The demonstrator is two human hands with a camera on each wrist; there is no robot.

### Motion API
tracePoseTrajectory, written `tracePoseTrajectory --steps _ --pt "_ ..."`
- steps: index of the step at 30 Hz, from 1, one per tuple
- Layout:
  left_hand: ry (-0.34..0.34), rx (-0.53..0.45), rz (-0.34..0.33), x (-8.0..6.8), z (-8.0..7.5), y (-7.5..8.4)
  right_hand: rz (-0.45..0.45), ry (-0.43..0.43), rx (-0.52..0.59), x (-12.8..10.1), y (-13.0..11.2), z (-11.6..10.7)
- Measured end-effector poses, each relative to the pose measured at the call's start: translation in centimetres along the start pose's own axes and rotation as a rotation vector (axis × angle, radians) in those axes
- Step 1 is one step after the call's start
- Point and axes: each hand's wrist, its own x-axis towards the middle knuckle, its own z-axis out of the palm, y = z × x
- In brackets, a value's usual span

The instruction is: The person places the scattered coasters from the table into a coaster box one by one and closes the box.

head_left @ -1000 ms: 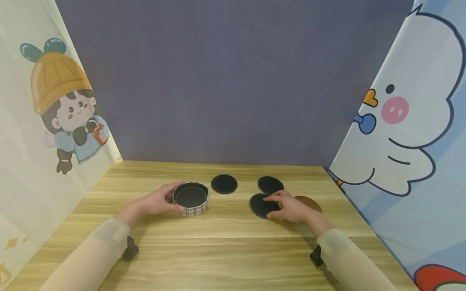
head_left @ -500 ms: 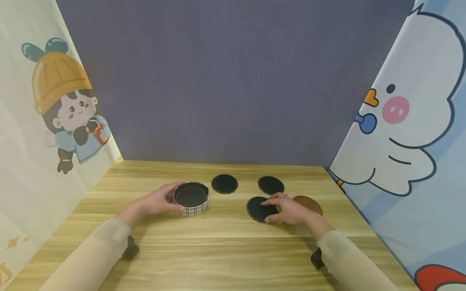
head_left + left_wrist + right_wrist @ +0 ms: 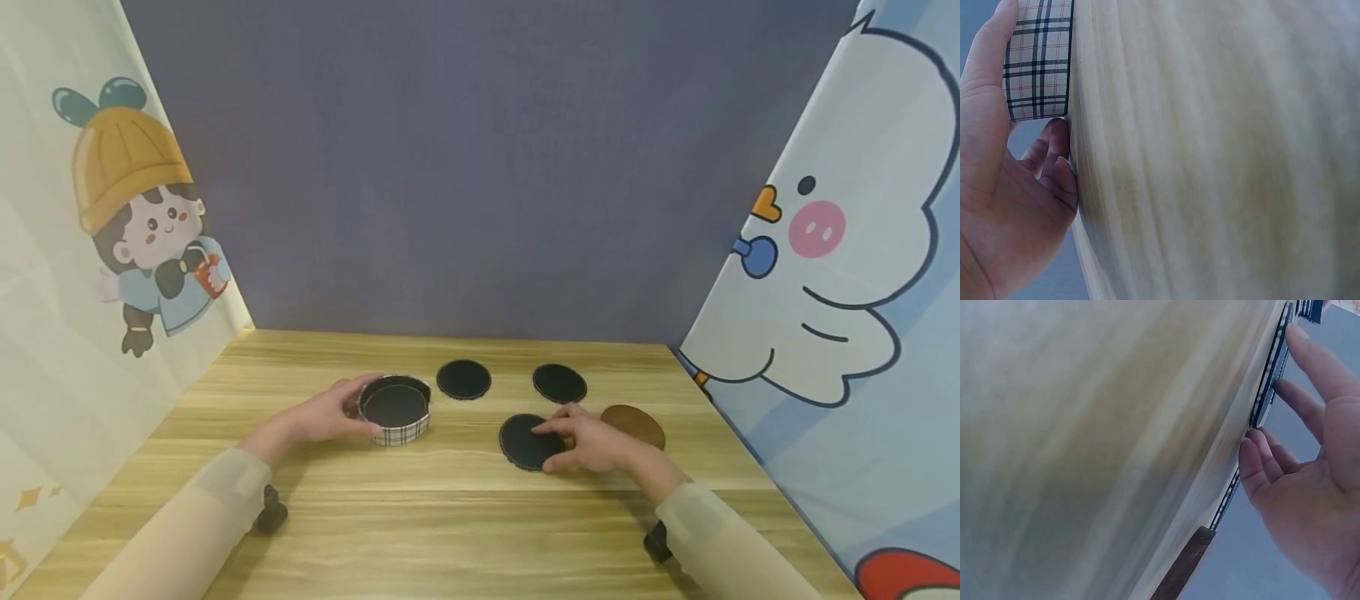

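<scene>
A round coaster holder (image 3: 394,408) with a black inside and a plaid outer wall stands on the table. My left hand (image 3: 330,410) grips its left side, thumb in front and fingers behind; in the left wrist view the thumb lies along the plaid wall (image 3: 1038,62). To the right, a round black coaster (image 3: 525,442) lies flat. My right hand (image 3: 596,437) presses on it, one fingertip on its top and the thumb at its near edge. The right wrist view shows the coaster's stitched rim (image 3: 1266,375) edge-on beside the fingers.
Two more black coasters lie further back, a left one (image 3: 464,380) and a right one (image 3: 559,383). A brown round piece (image 3: 633,425) sits behind the right hand, partly covered. A dark panel (image 3: 465,167) closes off the wooden table's (image 3: 420,533) far edge.
My right hand has slid the black coaster toward me and a little left, away from the back-right coaster. The left hand and the holder have stayed in place.
</scene>
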Motion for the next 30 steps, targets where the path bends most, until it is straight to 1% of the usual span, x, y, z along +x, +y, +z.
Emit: tracePoseTrajectory --steps 11,19,27,30 --pt "0.008 0.013 -0.006 -0.1 0.1 0.1 -0.083 -0.028 0.005 -0.1 -0.6 0.6" --pt "0.000 0.024 -0.026 0.0 -0.1 -0.2 -0.114 -0.036 -0.024 -0.2 -1.1 0.8" --pt "-0.008 0.021 -0.030 0.1 -0.1 -0.4 -0.046 -0.027 0.037 0.0 -1.3 0.6" --pt "-0.011 0.021 -0.028 0.1 -0.1 -0.5 -0.038 -0.025 0.028 0.6 -1.1 0.7"
